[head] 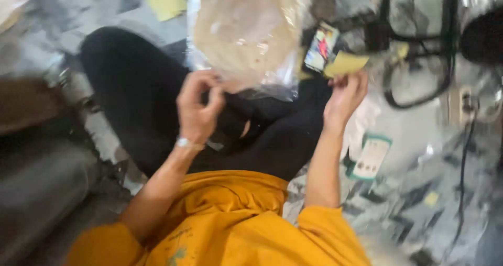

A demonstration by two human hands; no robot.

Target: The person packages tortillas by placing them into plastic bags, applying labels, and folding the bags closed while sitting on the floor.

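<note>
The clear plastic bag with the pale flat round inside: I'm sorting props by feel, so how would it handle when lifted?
The clear plastic bag, pinched at its lower edge by the left hand, looks crinkly and probably floppy and light. Its glossy film may be slippery. The right hand holds a yellow slip, likely flimsy.

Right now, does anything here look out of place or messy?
Yes. Small yellow paper pieces lie scattered on the patterned floor, and black cables sprawl loose near the right hand. The left hand pinches a crumpled clear plastic bag. The picture is blurred.
</note>
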